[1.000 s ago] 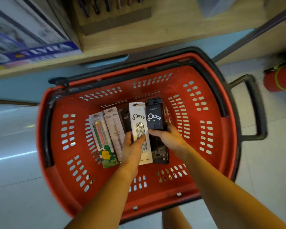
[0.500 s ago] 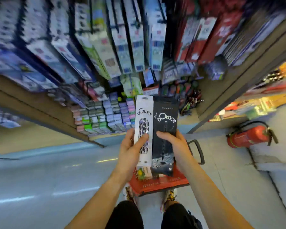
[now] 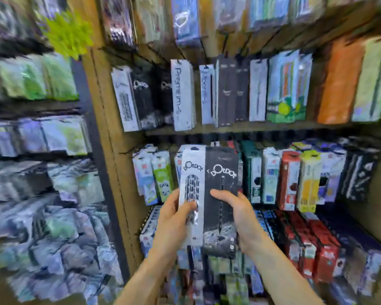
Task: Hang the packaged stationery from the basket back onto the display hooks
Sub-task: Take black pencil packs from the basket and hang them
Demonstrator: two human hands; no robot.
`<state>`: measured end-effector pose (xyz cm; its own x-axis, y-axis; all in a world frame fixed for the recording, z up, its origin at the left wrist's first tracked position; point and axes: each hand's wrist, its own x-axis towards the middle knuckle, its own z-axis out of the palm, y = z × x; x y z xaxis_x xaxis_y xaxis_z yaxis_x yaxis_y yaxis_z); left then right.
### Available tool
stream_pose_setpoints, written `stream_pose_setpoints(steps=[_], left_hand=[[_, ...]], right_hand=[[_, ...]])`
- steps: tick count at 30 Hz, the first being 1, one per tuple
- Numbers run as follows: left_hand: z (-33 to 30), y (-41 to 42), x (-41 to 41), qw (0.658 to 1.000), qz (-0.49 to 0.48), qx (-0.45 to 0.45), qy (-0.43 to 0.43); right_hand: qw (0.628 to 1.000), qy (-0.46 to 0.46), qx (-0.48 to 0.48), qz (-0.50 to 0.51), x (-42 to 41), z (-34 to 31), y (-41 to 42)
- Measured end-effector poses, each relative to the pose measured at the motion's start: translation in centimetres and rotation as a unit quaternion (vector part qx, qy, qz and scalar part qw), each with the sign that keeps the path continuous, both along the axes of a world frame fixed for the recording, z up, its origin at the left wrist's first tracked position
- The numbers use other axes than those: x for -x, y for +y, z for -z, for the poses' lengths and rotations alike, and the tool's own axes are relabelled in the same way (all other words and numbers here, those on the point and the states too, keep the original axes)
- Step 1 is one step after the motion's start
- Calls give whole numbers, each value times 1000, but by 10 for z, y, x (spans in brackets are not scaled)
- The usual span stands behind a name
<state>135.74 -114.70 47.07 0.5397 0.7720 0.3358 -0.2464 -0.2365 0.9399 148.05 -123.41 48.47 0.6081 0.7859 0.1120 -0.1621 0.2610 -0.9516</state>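
My left hand (image 3: 174, 219) grips a white "DotDot" pack (image 3: 191, 172), thumb across its front. My right hand (image 3: 235, 214) grips a black "DotDot" pack (image 3: 221, 172) beside it. Both packs stand upright and side by side in front of the lower row of hanging goods. On the row above hang matching white and black "DotDot" packs (image 3: 141, 95) on display hooks (image 3: 150, 60). The basket is out of view.
A wooden upright (image 3: 112, 150) divides the display; blurred packs fill the left bay. A wooden rail (image 3: 240, 127) separates the two rows. Red boxes (image 3: 306, 238) and coloured packs (image 3: 288, 186) hang to the right, and orange packs (image 3: 337, 84) at upper right.
My view swung up from the red basket to the display wall. Both hands lifted the white and black packs out of the basket and raised them in front of the hanging rows.
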Motion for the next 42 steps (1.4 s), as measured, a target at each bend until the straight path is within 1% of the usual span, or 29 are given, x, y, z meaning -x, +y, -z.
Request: stream_pose_setpoints(steps=[3, 9, 14, 18, 20, 22, 26, 31, 34, 39, 42], left_hand=[[-35, 17, 12, 999, -27, -36, -28], [-74, 48, 30, 994, -54, -44, -83], [-102, 94, 38, 981, -126, -54, -134], [-138, 139, 38, 972, -170, -74, -147], [-156, 160, 34, 968, -182, -90, -150], [-171, 179, 31, 965, -191, -100, -148], [-188, 215, 22, 964, -207, -89, -145], [-193, 245, 14, 965, -217, -72, -127], [-196, 255, 10, 966, -215, -65, -128], [-196, 268, 5, 974, -200, -31, -98], [-195, 272, 1, 975, -212, -37, -60]], right_hand=[[999, -25, -30, -30, 9, -41, 23], [996, -58, -46, -50, 26, -92, 61], [997, -57, -43, -23, 25, -109, 85], [998, -39, -42, -32, 27, -116, 100], [997, -46, -47, -37, 28, -120, 109], [996, -58, -45, -45, 29, -123, 116], [996, -47, -37, -60, 24, -126, 125], [997, -43, -35, -51, 12, -123, 138], [998, -16, -24, -63, 6, -123, 144], [996, -37, -23, -75, 9, -124, 145], [995, -41, -27, -82, 13, -122, 147]])
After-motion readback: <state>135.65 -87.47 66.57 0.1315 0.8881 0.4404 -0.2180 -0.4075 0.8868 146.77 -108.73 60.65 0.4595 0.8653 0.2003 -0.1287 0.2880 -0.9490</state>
